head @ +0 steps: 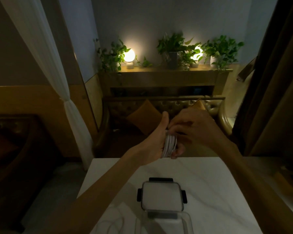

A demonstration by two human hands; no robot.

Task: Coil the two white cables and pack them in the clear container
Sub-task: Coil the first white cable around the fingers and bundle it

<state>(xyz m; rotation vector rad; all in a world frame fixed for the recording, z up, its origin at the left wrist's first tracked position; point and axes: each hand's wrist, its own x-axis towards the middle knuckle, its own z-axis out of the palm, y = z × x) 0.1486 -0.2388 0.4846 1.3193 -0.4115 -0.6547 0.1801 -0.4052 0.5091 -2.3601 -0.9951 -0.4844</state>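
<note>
The left hand (156, 142) is holding up a thin, smooth white cable (170, 146), wound into a tight bundle of round loops. The loops are sitting around the left fingers, just below the thumb, which is sticking up. The left fingers are curling in and gripping the loops. The right hand (198, 130) is right beside it, and its bent fingertips are pinching the top of the bundle. Both hands are hanging above the far edge of the flat white table (218, 183). A square lid with black clips (161, 195) is lying flat on the table. Just on the near side of it, the clear plastic container with rounded corners (189, 223) is standing open. A second white cable (112, 223) is lying loose on the table, left of the container.
</note>
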